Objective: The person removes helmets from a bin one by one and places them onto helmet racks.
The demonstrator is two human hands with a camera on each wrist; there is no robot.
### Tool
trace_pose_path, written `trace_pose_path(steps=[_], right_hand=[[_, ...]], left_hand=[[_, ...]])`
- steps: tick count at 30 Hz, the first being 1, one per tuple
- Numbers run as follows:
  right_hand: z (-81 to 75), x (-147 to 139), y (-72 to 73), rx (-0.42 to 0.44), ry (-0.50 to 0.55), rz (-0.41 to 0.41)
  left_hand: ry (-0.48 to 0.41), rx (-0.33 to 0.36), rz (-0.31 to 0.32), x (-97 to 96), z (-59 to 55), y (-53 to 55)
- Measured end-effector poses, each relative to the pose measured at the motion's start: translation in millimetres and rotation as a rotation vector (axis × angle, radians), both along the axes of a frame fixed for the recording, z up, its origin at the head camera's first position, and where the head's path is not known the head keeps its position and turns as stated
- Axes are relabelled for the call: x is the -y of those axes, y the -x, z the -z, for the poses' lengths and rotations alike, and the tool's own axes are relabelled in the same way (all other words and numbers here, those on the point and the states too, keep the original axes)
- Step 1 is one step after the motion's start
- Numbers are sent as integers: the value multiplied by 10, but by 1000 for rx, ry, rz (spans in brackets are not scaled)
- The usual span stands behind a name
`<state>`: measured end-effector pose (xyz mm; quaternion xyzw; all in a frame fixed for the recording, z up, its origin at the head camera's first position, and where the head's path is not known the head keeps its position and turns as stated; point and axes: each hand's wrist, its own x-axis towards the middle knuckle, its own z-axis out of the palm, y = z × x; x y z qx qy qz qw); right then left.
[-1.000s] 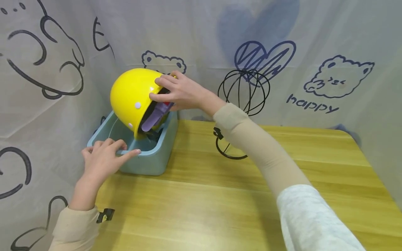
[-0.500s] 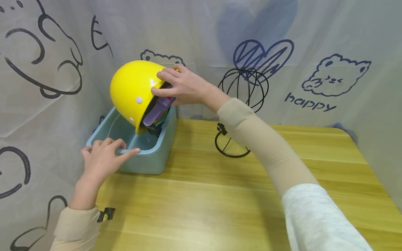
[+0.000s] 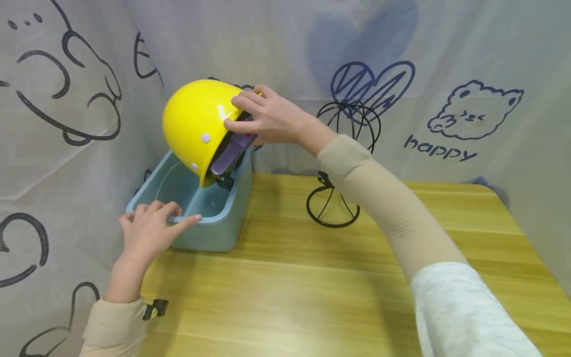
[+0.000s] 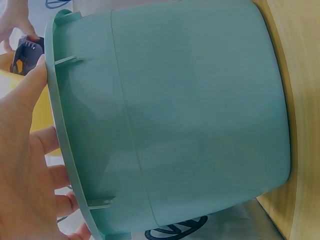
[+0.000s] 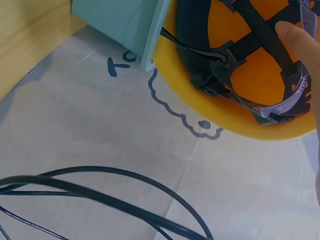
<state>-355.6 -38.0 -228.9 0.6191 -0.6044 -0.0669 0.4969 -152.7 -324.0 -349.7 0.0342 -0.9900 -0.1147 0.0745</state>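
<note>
My right hand (image 3: 278,116) grips the brim of a yellow hard hat (image 3: 196,119), fingers on the outer shell and thumb inside. The hat is tilted above a blue-green plastic bin (image 3: 227,218), its lower edge over the opening. Inside the shell, the right wrist view shows a black strap suspension (image 5: 262,37), a lilac band (image 5: 292,97) and a striped chin strap (image 5: 192,46). My left hand (image 3: 149,228) holds the bin's near rim, fingertips over the inner side and thumb along the edge. In the left wrist view the bin's outer wall (image 4: 200,110) fills most of the picture.
The bin stands at the back left of a wooden table (image 3: 285,297), close to a white curtain (image 3: 267,39) with drawings. A black wire stand (image 3: 332,206) with a cage-like top stands to the right, partly behind my right forearm.
My right hand has lifted the hard hat a little higher and slightly to the right, showing more of the bin's inside. The left hand stays on the rim.
</note>
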Motion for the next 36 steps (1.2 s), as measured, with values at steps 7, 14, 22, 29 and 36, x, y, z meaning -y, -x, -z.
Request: trace_pose_path(steps=[7, 14, 22, 29, 36], right_hand=[[3, -47, 21, -23, 11, -8], [-49, -64, 25, -34, 24, -22], [-139, -141, 11, -60, 31, 2], [-237, -231, 5, -125, 24, 56], [-264, -290, 2, -155, 11, 57]], left_hand=[[-2, 22, 1, -12, 29, 2], [-10, 37, -8, -25, -21, 2], [-5, 35, -13, -22, -48, 2], [-4, 29, -15, -31, -60, 17], [2, 39, -16, -31, -60, -4]])
